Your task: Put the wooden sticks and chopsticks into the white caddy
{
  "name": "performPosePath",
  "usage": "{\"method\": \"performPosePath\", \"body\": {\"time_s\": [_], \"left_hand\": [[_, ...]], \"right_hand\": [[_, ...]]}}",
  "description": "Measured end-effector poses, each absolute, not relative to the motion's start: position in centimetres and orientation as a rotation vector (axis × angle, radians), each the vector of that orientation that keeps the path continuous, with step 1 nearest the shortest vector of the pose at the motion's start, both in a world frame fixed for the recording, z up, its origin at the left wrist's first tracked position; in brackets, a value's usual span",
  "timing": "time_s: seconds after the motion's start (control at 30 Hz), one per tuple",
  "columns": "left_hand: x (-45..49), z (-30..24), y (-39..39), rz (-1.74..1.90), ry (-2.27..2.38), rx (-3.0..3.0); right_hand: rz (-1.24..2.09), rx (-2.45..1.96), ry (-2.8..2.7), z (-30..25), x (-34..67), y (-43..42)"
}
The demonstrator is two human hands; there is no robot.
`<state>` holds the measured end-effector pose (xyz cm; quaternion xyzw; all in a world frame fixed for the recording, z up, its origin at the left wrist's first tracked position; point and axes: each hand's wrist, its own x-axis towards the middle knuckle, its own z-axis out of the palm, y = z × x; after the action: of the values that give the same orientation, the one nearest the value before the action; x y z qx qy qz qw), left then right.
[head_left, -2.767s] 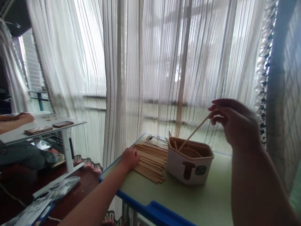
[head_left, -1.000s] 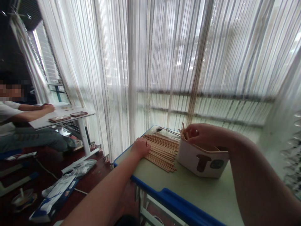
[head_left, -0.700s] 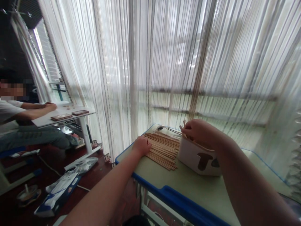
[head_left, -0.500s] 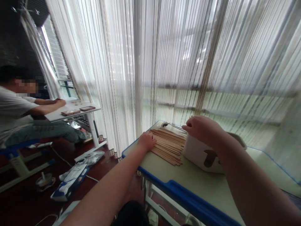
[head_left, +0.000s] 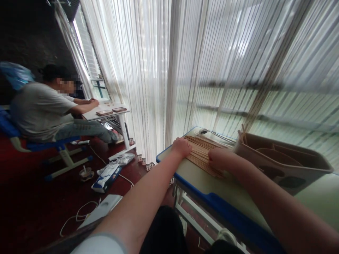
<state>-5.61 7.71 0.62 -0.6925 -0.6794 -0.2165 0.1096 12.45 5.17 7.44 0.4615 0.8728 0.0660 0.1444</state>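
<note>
A flat pile of thin wooden sticks (head_left: 200,150) lies at the left end of a pale green table (head_left: 312,197). My left hand (head_left: 182,146) rests on the pile's left end with its fingers curled onto the sticks. My right hand (head_left: 221,160) lies on the pile's near right edge, knuckles up and fingers curled under, so what they pinch is hidden. To the right of that hand stands a beige divided container (head_left: 280,164) with a few sticks (head_left: 241,134) upright in its left corner.
A metal spoon (head_left: 209,132) lies behind the pile by the striped curtain (head_left: 185,70). The table has a raised blue front edge (head_left: 222,208). At the left a seated person (head_left: 39,109) leans on a small white table (head_left: 107,113). Cables and packages (head_left: 107,174) litter the floor.
My right hand has left the container's corner and come down onto the near edge of the stick pile. The view has swung to the left. My left hand stays on the pile.
</note>
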Motion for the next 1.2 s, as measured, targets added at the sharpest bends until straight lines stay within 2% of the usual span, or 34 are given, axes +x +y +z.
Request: {"method": "performPosePath", "body": {"time_s": [1.2], "left_hand": [[-5.4,1.0,7.6,-0.676,-2.075,-2.025]], "right_hand": [[0.055,1.246,2.55,7.3,13.1,4.8]]}}
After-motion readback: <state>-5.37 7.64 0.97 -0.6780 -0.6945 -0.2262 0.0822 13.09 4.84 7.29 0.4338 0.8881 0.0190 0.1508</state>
